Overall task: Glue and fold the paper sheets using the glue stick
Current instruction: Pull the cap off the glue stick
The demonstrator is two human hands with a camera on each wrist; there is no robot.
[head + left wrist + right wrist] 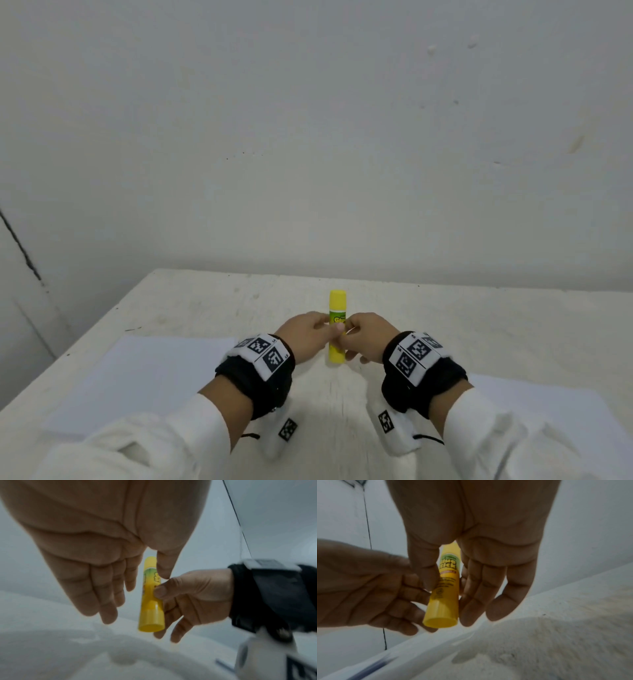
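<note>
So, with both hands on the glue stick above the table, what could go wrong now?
The glue stick is off the table, held only by fingertips of the left hand and right hand; it may slip when uncapping. Its cap looks still on. Sleeves may drag the paper sheets.

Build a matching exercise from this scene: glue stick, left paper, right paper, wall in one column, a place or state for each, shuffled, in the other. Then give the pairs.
Things:
1. glue stick
2. left paper
3. right paper
4. wall

Places or states:
A. flat on the table, under the right sleeve
B. behind the table
C. held upright between both hands
D. flat on the table, beside the left wrist

Pairs: 1-C, 2-D, 3-A, 4-B
</note>
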